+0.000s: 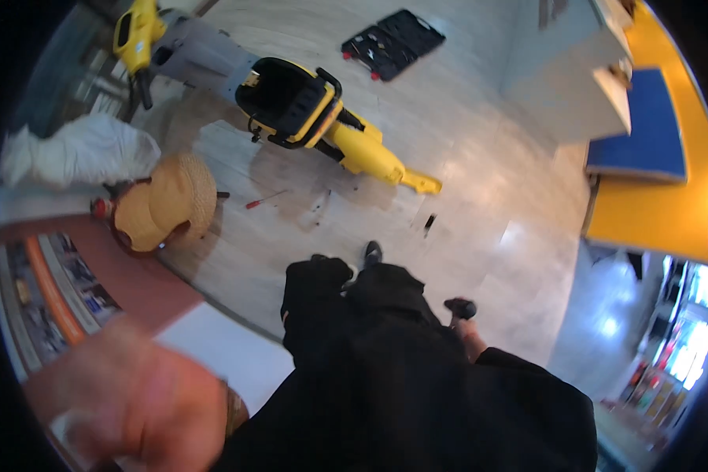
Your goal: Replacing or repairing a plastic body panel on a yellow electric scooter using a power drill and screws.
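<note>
My left hand [145, 401] is smeared by motion at the lower left, over the edge of a display with printed pictures; its fingers cannot be made out. At my right side, my right hand [466, 329] is closed around a black hand tool [459, 307] with a rounded end, its exact kind unclear. Ahead of me stands a yellow and grey scooter [362, 153], its black compartment [279, 94] uncovered. On the floor near it lie a red-handled screwdriver [266, 200], several tiny dark pieces [318, 208] and a small black item [429, 223].
An open black tool case [393, 43] lies on the floor beyond the scooter. To the left are a tan rounded seat [165, 204] and white cloth [82, 152]. A white cabinet [562, 79] and a yellow wall with a blue panel [641, 126] stand at the right.
</note>
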`<state>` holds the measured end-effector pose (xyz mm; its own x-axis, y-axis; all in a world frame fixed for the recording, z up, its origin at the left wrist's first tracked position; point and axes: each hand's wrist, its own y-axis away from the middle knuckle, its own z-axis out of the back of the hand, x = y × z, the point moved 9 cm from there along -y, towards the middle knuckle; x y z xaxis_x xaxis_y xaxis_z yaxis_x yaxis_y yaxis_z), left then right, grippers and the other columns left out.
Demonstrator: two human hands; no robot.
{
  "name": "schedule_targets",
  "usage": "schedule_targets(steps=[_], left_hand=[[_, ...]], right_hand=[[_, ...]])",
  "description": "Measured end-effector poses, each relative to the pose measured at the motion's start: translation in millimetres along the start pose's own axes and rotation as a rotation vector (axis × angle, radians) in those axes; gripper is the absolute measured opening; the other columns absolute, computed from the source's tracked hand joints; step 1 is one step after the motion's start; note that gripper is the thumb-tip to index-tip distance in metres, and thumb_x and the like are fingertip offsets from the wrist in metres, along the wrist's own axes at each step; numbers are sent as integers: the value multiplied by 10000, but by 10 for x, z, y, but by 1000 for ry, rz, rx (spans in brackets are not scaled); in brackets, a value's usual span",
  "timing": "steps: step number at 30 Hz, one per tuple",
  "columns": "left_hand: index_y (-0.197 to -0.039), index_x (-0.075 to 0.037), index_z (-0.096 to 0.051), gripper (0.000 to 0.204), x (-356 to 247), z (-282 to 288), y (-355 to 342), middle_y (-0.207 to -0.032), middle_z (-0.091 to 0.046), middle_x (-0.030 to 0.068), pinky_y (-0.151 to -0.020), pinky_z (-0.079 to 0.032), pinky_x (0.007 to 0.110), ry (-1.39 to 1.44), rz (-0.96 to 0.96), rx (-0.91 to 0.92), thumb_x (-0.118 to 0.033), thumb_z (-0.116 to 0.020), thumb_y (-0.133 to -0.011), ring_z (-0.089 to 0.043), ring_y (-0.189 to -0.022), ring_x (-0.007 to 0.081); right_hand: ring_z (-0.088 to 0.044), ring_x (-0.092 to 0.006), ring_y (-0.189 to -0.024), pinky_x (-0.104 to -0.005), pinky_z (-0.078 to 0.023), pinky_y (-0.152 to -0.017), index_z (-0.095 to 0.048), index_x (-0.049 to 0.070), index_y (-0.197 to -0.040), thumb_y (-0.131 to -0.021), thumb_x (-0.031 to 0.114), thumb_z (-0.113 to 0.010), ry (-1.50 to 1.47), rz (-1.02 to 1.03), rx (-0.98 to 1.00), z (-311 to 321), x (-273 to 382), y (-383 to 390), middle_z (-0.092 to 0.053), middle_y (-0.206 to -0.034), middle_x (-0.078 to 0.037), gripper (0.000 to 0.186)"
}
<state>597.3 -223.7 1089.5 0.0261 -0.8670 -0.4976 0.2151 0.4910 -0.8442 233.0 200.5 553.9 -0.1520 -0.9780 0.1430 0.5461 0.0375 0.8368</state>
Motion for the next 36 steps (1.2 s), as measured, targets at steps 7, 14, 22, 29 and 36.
schedule_targets(steps=[7,14,22,29,36], left_hand=[[-1047,-7,-571,182,2510,-47,2211,-996,-605,55,-739,-447,230,64,1358,182,-117,-538,-906,-547,-849,103],[-1067,-5,-573,212,3761,583,3271,-967,-621,59,-707,-450,232,37,1584,632,-144,-521,-916,-559,-833,104],[-1040,-35,-566,206,4718,1792,4920,-881,-615,52,-605,-463,240,-271,1891,1235,-176,-523,-896,-572,-726,121],[-1048,-22,-566,203,4759,1534,5057,-888,-611,68,-641,-486,253,-459,1781,1565,-152,-532,-896,-583,-750,134],[-1058,-6,-564,205,5484,-487,5576,-942,-635,84,-756,-483,277,-225,1193,1836,-128,-550,-893,-606,-858,151]], right_hand=[[-449,-158,-397,-298,-368,-383,-513,40,-659,-653,78,-588,-602,-123,6,-811,-151,662,-462,-537,-45,84],[-460,-154,-392,-290,-376,-376,-514,42,-639,-666,86,-585,-725,-378,-184,-1994,-335,1713,-474,-517,-42,88],[-455,-126,-408,-273,-350,-379,-520,80,-655,-689,104,-584,-938,-577,-187,-3423,-316,3041,-476,-530,-12,76],[-493,-134,-440,-282,-383,-418,-541,48,-696,-698,90,-564,-998,-658,-163,-4325,-415,2958,-498,-544,-23,47],[-539,-170,-509,-328,-441,-500,-603,-19,-804,-700,122,-638,-977,-564,-74,-4971,-280,1555,-557,-593,-79,178]])
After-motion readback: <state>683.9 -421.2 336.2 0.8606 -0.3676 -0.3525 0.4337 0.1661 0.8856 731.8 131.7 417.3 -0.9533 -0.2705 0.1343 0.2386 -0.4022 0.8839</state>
